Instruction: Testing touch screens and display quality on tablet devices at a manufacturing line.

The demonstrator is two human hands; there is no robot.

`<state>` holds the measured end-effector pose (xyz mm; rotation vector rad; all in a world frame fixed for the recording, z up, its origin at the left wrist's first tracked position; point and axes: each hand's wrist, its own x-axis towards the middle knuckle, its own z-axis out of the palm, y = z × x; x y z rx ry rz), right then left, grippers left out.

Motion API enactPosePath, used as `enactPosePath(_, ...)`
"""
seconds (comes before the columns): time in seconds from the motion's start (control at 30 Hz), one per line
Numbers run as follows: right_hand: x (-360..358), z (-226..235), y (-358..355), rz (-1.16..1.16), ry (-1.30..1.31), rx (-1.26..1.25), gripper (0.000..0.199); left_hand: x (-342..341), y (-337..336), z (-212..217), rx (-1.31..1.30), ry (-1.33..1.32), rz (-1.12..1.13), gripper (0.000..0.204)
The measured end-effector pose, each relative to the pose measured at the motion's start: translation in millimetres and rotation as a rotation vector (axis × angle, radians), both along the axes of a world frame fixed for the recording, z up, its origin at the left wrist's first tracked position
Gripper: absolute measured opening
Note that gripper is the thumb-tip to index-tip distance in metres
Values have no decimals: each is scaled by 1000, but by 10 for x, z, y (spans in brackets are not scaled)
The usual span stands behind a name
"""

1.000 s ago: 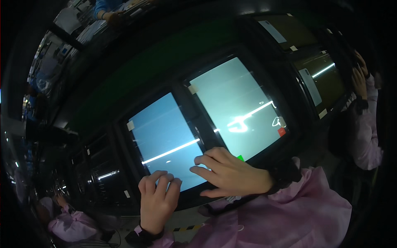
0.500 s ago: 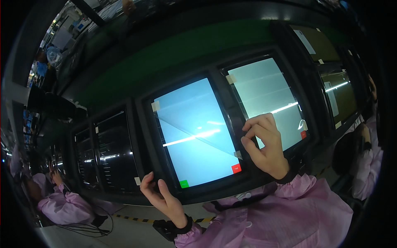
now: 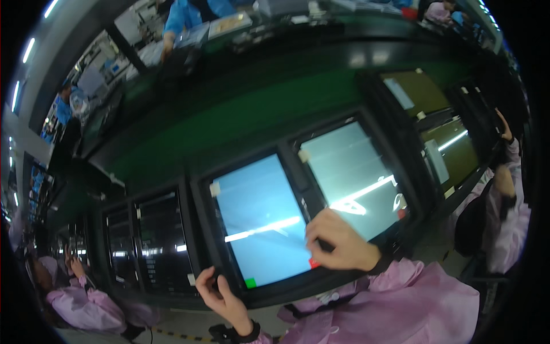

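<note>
A lit blue tablet-like screen (image 3: 260,215) lies in a black tray (image 3: 200,229) in front of me, with a green square at its lower left corner and a red one at its lower right. My right hand (image 3: 341,241) is over the screen's lower right edge. Its fingers are curled together in a pinch, hiding what they hold, if anything. Beside the tray's lower left corner is my left hand (image 3: 224,299), thumb and fingers apart with nothing between them. A pale tab (image 3: 215,190) sticks at the screen's upper left corner.
Right of it lies a second lit, paler screen (image 3: 349,172). Two dark panels (image 3: 163,238) lie to the left; olive-coloured panels (image 3: 452,152) lie farther right. A green surface (image 3: 240,120) stretches behind. People in pink sleeves (image 3: 86,307) work on both sides.
The view has tilted upward, so the screens sit lower. My right hand has moved left onto the blue screen's lower right edge. A diagonal line across that screen no longer shows clearly.
</note>
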<state>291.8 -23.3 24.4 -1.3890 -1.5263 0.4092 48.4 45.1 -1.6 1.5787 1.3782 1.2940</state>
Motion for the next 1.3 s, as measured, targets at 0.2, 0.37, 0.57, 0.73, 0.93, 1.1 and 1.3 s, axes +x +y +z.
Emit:
enactPosePath(0.2,-149,55,-141,303,-120,25,21,69,-51,171,33,3,7,12)
enactPosePath(0.37,73,107,-421,118,-16,90,11,-49,-36,-24,88,-29,22,14)
enactPosePath(0.57,577,-117,-1002,-436,-52,138,14,32,32,-11,162,-6,21,13)
enactPosePath(0.73,599,-210,-1062,-588,-43,208,12,77,172,70,182,167,-4,12)
enactPosePath(0.93,639,-300,-996,-475,0,231,8,222,95,198,219,331,45,15)
enactPosePath(1.1,606,-398,-989,-470,10,204,9,229,68,212,248,361,86,14)
enactPosePath(1.3,592,-424,-1013,-489,-24,200,10,184,33,182,262,325,85,13)
